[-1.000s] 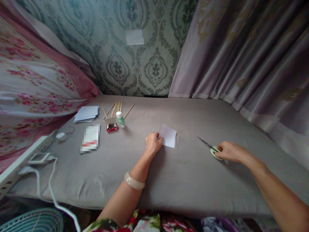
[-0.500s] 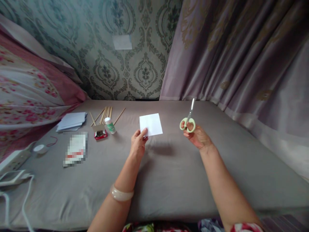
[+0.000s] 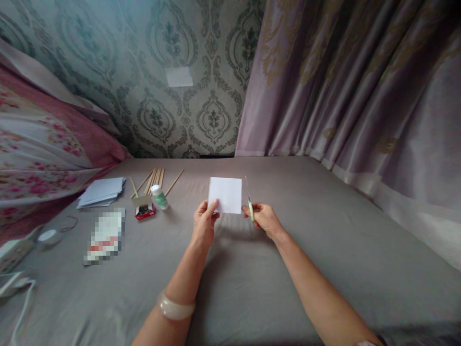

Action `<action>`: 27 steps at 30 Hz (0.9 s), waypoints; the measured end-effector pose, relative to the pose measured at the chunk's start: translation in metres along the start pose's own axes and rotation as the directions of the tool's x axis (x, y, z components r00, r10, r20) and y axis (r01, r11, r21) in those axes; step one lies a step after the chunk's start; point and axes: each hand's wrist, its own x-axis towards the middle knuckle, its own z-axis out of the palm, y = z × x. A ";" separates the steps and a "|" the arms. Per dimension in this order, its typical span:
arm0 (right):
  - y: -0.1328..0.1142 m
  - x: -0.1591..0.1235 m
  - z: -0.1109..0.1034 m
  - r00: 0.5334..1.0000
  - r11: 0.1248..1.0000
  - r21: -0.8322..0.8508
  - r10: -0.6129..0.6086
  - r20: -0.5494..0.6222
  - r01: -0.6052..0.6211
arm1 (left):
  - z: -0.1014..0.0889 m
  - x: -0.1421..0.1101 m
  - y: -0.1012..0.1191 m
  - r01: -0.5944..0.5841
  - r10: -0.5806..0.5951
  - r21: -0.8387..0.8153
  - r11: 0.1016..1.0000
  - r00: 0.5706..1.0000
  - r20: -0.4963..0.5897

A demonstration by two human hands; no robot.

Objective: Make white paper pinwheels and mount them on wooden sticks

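Note:
A square of white paper [image 3: 226, 194] is pinched at its lower left corner by my left hand [image 3: 204, 218], thumb on the near face. My right hand [image 3: 265, 218] grips a pair of scissors [image 3: 251, 206] with pale green handles, seen nearly edge-on and pointing away from me. The scissors stand just right of the paper's right edge. My right fingertips are close to the paper's lower right corner; whether they touch it I cannot tell. Both hands are held above the grey sheet [image 3: 230, 288].
To the left are a small white bottle with a green label [image 3: 159, 197], a red box of small dark pieces [image 3: 144, 211], several wooden sticks [image 3: 154, 180], stacked paper [image 3: 103, 191], a blurred packet [image 3: 105, 235] and a white power strip [image 3: 16, 250]. A curtain [image 3: 324, 72] hangs right.
My right hand has brought the scissors left, close to the paper, and turned them edge-on. The paper is now held straighter in my left hand. The view has tilted up slightly.

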 end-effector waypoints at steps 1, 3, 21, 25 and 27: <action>-0.001 -0.001 0.000 1.000 0.998 -0.062 -0.008 -0.018 0.007 | 0.000 0.000 0.000 -0.004 0.004 -0.012 1.000 1.000 0.003; -0.003 -0.004 -0.002 0.995 0.973 -0.228 -0.064 -0.072 0.046 | 0.001 -0.001 -0.001 -0.007 0.008 -0.036 0.999 1.000 0.008; -0.004 -0.015 -0.029 0.990 0.279 -0.959 -0.118 -0.080 -0.044 | 0.002 -0.001 -0.005 -0.085 0.087 -0.033 0.996 0.994 0.065; -0.005 -0.016 -0.032 0.992 0.275 -0.961 -0.107 -0.063 -0.031 | 0.003 -0.001 -0.007 -0.089 0.090 -0.007 0.996 0.994 0.068; -0.006 -0.016 -0.034 0.992 0.280 -0.960 -0.115 -0.047 -0.013 | 0.003 0.000 -0.007 -0.096 0.096 0.001 0.995 0.993 0.070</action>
